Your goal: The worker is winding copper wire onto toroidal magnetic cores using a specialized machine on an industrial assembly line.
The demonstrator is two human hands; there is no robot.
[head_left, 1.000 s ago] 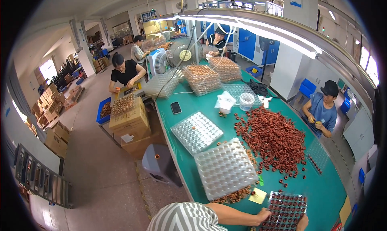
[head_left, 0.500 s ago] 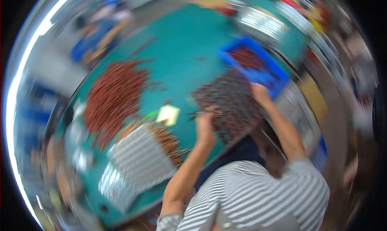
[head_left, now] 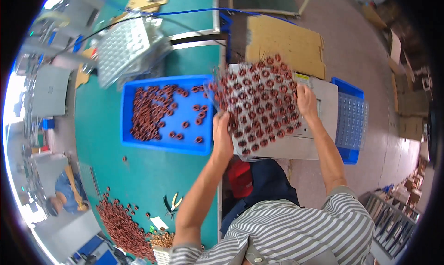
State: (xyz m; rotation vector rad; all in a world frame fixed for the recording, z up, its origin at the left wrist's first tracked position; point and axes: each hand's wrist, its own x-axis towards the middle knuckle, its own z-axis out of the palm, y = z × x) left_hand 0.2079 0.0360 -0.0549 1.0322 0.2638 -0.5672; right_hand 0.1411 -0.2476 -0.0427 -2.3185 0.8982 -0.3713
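Note:
Between my two hands is a clear plastic tray (head_left: 243, 112) with rows of reddish-brown ring-shaped wire coils (head_left: 265, 74). My left hand (head_left: 223, 131) is closed on its left edge, next to a blue bin. My right hand (head_left: 305, 101) grips the opposite edge. The tray is above a light grey box-like surface (head_left: 296, 147) beside the table; its far left corner is blurred. In the blue bin (head_left: 185, 147) lie many loose coils (head_left: 150, 110), mostly heaped at its left side.
Stacked clear trays (head_left: 125, 45) stand at the table's far end. A coil heap (head_left: 122, 228), pliers (head_left: 173, 204) and a paper slip (head_left: 159, 223) lie on the green table (head_left: 138, 177). Cardboard (head_left: 284, 43) and another blue bin (head_left: 350, 156) holding clear trays are to the right. A person (head_left: 69, 191) is at left.
My view has swung right, away from the coil heap. The tray, earlier over the table's edge, is now over the grey surface beside the blue bin, with both hands on it.

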